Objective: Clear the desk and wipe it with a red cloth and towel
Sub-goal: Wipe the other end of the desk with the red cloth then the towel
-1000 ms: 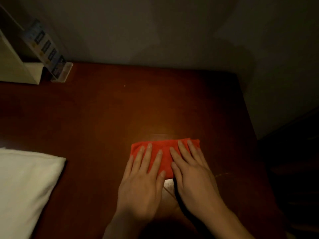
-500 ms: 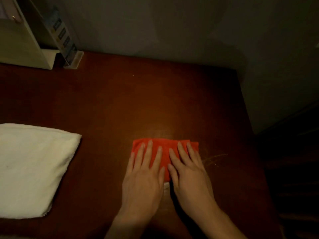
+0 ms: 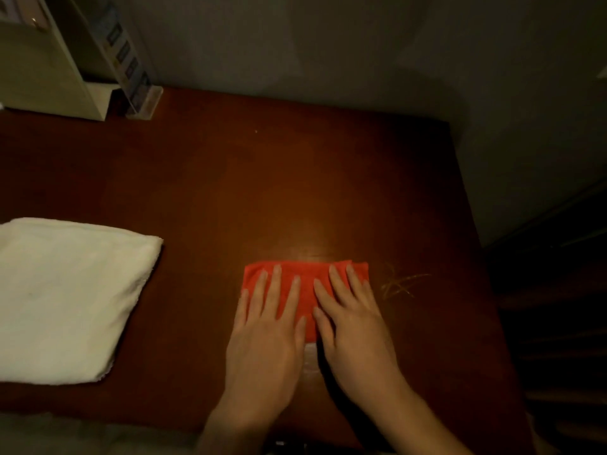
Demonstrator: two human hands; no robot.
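Two hands are pressing flat on the cloth (image 3: pixel 305 274), the left hand (image 3: pixel 267 333) and right hand (image 3: pixel 356 326) lying side by side with fingers spread and extended, gripping nothing. Spreading them this way is probably putting even weight over the whole folded cloth so it is rubbing the counter (image 3: pixel 295 192) rather than bunching. The cloth is lying near the front, right of the middle, with only its far edge and a strip between the hands showing. Faint streaks (image 3: pixel 404 284) are glinting just to its right, likely the next patch to cover. The towel (image 3: pixel 72 297) is waiting folded at the left, well apart, presumably kept for a second pass. A holder (image 3: pixel 42 70) and a card stand (image 3: pixel 131 77) are standing at the far left corner, out of the wiping path
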